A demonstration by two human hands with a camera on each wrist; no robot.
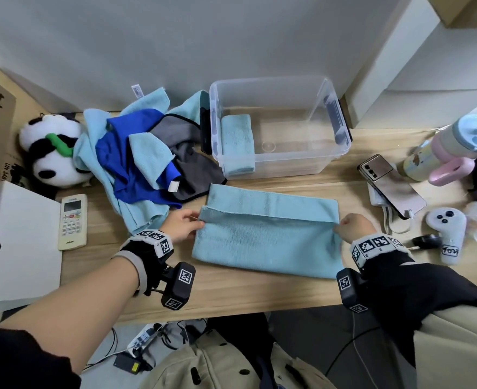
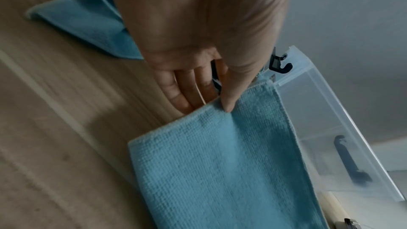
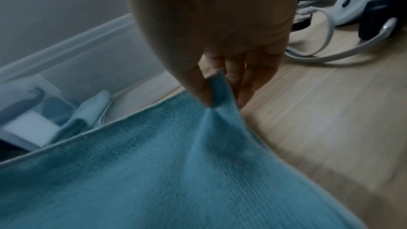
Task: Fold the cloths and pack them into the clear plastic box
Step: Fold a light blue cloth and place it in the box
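Cloths (image 1: 136,153) in light blue, dark blue and grey lay heaped at the upper left of the desk (image 1: 245,290), beside a plush panda (image 1: 50,150) and a remote control (image 1: 73,221). At lower centre a light blue cloth (image 1: 265,242) lay spread flat, its far edge turned over. The left hand (image 1: 182,227) pinched that cloth's left corner between thumb and fingers; the right hand (image 1: 355,227) pinched the right corner the same way, lifting a small peak. Above it, at centre, sat the clear plastic box (image 1: 279,127) with one folded cloth (image 1: 237,143) against its left wall. A phone (image 1: 392,185) and white controller (image 1: 446,234) lay at right.
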